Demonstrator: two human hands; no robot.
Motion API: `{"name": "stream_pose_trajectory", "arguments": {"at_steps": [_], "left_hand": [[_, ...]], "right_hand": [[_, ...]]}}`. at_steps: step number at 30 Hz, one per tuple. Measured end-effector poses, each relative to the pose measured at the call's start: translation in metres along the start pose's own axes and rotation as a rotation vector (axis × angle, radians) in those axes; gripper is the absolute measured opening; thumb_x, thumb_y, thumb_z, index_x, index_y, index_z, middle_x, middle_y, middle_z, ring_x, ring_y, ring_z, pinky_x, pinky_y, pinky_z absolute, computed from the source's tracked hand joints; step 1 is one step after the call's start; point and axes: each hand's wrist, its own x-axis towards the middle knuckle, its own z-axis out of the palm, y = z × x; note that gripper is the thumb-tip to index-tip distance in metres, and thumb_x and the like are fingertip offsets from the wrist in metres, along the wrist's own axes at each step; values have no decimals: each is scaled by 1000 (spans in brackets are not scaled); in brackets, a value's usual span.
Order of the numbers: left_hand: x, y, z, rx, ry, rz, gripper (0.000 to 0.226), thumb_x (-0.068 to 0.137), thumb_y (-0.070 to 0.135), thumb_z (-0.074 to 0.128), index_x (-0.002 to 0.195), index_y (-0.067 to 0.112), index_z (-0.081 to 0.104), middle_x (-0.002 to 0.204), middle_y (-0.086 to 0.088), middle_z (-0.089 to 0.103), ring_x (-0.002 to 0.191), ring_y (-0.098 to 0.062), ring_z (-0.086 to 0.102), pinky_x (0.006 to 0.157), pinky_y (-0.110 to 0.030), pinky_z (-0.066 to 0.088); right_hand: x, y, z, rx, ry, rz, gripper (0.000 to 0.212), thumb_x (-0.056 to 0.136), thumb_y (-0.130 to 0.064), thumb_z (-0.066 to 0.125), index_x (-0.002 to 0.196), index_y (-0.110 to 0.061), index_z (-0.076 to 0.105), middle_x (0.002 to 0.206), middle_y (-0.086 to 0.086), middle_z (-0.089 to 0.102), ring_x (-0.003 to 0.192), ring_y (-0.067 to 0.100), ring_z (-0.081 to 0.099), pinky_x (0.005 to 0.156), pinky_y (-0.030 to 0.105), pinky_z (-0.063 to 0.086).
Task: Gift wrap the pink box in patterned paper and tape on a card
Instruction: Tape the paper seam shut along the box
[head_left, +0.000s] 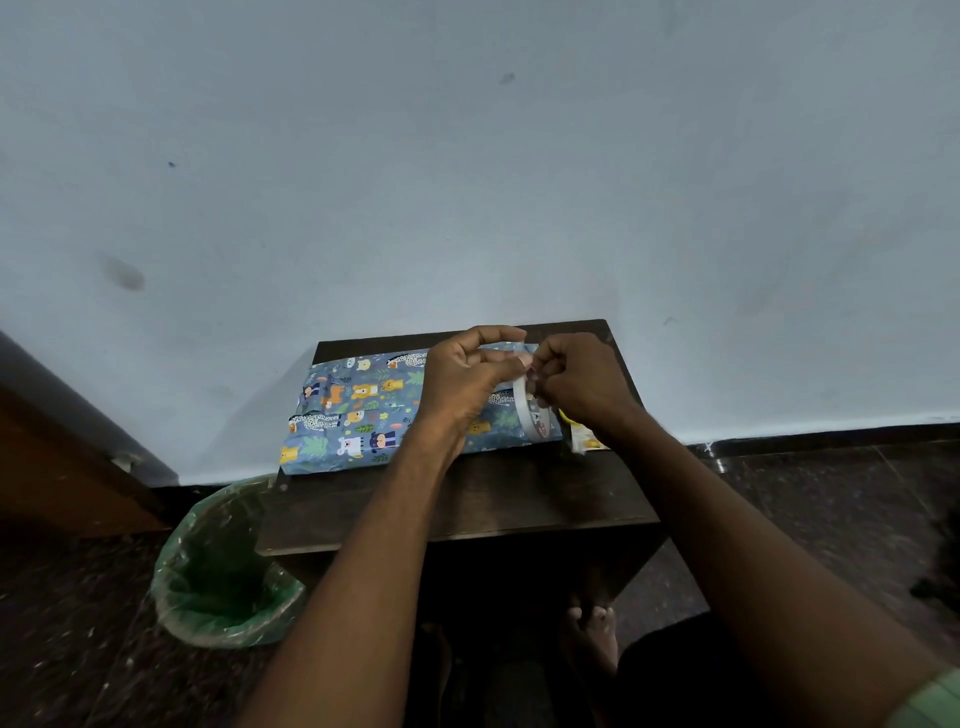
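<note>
A box wrapped in blue animal-patterned paper (358, 415) lies flat at the back of a small dark wooden table (498, 499). No pink shows through the paper. Above the package's right end my left hand (467, 379) and my right hand (582, 379) meet. Between them hangs a white tape roll (527, 415), held by my right hand, while my left fingertips pinch the tape's free end at the top. A small card with yellow print (587, 441) lies on the table to the right of the package, partly hidden by my right wrist.
A bin lined with a green bag (223, 566) stands on the dark floor to the left of the table. A pale blue wall rises right behind the table. A brown wooden door edge (67, 457) is at the far left. My feet show under the table.
</note>
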Motion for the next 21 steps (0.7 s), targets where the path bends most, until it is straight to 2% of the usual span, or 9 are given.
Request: {"name": "stream_pose_trajectory", "arguments": {"at_steps": [4,7,9,11,14,17,21], "left_hand": [[0,-2,-1,43,-1,13,29,84,3,86,111,11,80,85,-11,82,77,-8,76,66,-11,51],[0,-3,-1,50,-3,28,28,85,1,84,111,11,80,85,-11,82,80,-13,79,71,-14,55],[1,-4,0,59,-1,45,26,86,1,83,110,12,80,84,-11,82,81,-16,80,76,-18,59],[3,-6,0,70,-1,63,26,87,2,83,110,13,80,84,-10,82,85,-20,81,84,-23,61],[4,-8,1,80,-13,82,24,88,4,82,110,15,80,85,-10,82,89,-24,81,91,-28,61],[7,-10,3,87,-14,89,23,89,5,82,108,16,81,84,-11,81,90,-27,81,95,-34,60],[10,-12,5,100,-21,94,21,89,6,82,107,17,80,82,-11,81,86,-24,80,93,-32,60]], "right_hand": [[3,2,-10,-31,-22,16,24,70,5,76,79,-18,78,72,-1,76,74,17,75,78,46,64],[4,6,-18,-164,-13,32,25,75,5,69,81,-16,79,78,-1,77,80,17,74,79,37,61],[4,10,-21,-278,19,66,26,73,3,69,74,-22,76,80,-3,75,86,19,70,74,29,52],[4,15,-19,-339,17,107,23,70,3,70,72,-19,75,78,-5,73,85,20,70,69,26,46],[1,16,-10,-406,-4,119,20,67,1,71,75,-18,73,85,0,73,85,26,70,66,27,45],[0,14,-5,-484,18,69,22,69,0,73,86,-15,71,96,7,72,92,32,69,71,33,52],[1,16,-1,-591,39,58,24,78,-6,73,101,-12,69,107,12,70,103,38,68,78,36,52]]}}
